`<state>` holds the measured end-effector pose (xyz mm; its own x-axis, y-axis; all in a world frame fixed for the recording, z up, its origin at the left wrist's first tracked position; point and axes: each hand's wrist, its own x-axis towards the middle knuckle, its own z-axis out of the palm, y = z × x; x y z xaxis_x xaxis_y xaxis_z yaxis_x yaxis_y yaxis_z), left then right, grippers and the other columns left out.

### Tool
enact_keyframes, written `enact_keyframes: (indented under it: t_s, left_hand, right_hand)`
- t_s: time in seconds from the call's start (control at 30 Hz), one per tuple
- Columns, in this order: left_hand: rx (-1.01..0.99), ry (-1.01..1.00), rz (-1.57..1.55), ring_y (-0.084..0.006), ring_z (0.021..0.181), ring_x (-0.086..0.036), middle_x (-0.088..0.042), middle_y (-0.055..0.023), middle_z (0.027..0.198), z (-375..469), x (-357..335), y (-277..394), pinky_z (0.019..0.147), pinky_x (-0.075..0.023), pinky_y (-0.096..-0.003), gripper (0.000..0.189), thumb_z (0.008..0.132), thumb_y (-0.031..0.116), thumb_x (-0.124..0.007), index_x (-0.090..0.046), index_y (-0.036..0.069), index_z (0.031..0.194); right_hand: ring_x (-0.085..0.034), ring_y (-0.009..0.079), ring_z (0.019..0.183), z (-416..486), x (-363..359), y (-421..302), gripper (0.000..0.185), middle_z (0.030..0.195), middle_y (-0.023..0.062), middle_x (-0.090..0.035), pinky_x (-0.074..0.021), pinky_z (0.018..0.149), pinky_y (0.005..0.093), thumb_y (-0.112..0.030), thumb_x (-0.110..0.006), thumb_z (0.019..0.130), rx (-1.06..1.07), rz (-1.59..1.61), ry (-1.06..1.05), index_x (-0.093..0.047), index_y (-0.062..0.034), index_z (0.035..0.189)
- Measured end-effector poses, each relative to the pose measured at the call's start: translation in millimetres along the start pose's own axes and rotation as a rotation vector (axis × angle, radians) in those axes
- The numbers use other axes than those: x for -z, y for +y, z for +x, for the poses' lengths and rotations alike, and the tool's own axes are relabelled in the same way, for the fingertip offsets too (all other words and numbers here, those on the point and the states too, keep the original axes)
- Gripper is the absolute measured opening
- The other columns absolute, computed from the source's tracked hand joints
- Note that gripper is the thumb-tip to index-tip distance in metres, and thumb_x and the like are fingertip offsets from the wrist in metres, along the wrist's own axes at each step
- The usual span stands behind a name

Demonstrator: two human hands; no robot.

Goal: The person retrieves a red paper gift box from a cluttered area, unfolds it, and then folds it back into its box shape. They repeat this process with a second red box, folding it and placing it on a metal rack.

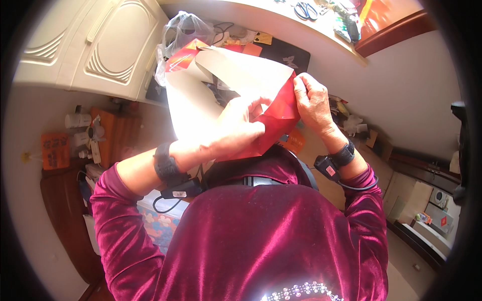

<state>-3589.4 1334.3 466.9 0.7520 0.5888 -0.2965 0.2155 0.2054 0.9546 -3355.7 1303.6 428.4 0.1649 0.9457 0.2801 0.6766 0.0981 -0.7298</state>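
A red glossy paper bag (280,107) with a white inside is held up before my chest, its mouth spread wide and facing up. My left hand (241,126) lies over the near edge, its fingers curled over the rim near the right corner and the thumb on the red outside. With thumb and fingers, my right hand (311,99) pinches the bag's far right corner. Strong sunlight washes out the bag's white inner wall and part of my left hand. Dark and pale shapes show through the bag's opening; I cannot tell what they are.
Behind the bag, a clear plastic bag (184,32) and a black mat (290,56) lie near cream cabinet doors (116,49). Blue-handled scissors (305,11) rest on the sunlit ledge (263,7) above. An orange box (55,150) stands at the left; household items line the wall at the right.
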Motion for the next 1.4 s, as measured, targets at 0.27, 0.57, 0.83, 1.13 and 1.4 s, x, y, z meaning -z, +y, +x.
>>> enact_keyframes:
  t_s: [0.27, 0.57, 0.83, 1.13, 1.4]
  left_hand:
    - [-0.814, 0.145, 0.695, -0.0333, 0.103, -0.066, -0.064, -0.0188, 0.119, -14.0, -5.3, 15.1, 0.088, -0.0542, -0.0408, 0.050, 0.090, -0.004, -0.058, -0.054, 0.002, 0.140]
    - [-0.597, -0.248, 0.929, -0.0391, 0.115, -0.061, -0.061, -0.0200, 0.116, -6.9, -26.6, 28.9, 0.088, -0.0576, -0.0467, 0.066, 0.075, -0.005, -0.062, -0.045, -0.004, 0.139]
    - [-0.442, -0.429, 0.477, -0.0449, 0.100, -0.066, -0.069, -0.0247, 0.103, -4.0, -26.4, 17.6, 0.088, -0.0543, -0.0475, 0.043, 0.081, -0.009, -0.059, -0.065, -0.005, 0.123]
    - [-0.414, -0.106, 0.837, -0.0382, 0.090, -0.070, -0.070, -0.0222, 0.096, -19.6, 41.0, 70.3, 0.082, -0.0557, -0.0471, 0.035, 0.096, 0.029, -0.071, -0.067, -0.002, 0.113]
    - [-0.451, 0.471, 1.399, -0.0404, 0.132, -0.052, -0.056, -0.0245, 0.139, 28.2, 129.2, 114.0, 0.112, -0.0408, -0.0488, 0.066, 0.082, 0.028, -0.078, -0.058, 0.000, 0.138]
  right_hand:
    - [-0.050, 0.0298, 0.138, 7.2, 16.2, -14.3, 0.069, 0.154, 0.0176, -0.049, -0.0380, 0.115, 0.0416, -0.052, -0.050, 0.105, 0.218, 0.285, -0.105, -0.046, -0.0023, 0.153]
    - [-0.063, 0.0322, 0.125, 108.3, 34.0, -44.4, 0.106, 0.140, 0.0239, -0.060, -0.0519, 0.103, 0.0385, -0.062, -0.082, 0.077, -0.223, 0.082, -0.591, -0.046, 0.0058, 0.150]
    - [-0.073, 0.0331, 0.096, 157.4, -49.5, -50.9, 0.052, 0.099, 0.0228, -0.074, -0.0554, 0.086, 0.0413, -0.043, -0.075, 0.079, -0.134, -0.439, -0.710, -0.074, 0.0032, 0.103]
    - [-0.068, 0.0479, 0.103, 132.6, -63.3, -43.0, 0.026, 0.104, 0.0294, -0.071, -0.0552, 0.092, 0.0508, -0.013, -0.056, 0.090, -0.039, -0.425, -0.415, -0.069, 0.0021, 0.106]
    - [-0.069, 0.0425, 0.096, 78.6, -36.9, -93.1, 0.037, 0.103, 0.0229, -0.072, -0.0568, 0.082, 0.0501, -0.010, -0.060, 0.094, 0.130, -0.390, -0.166, -0.059, -0.0030, 0.131]
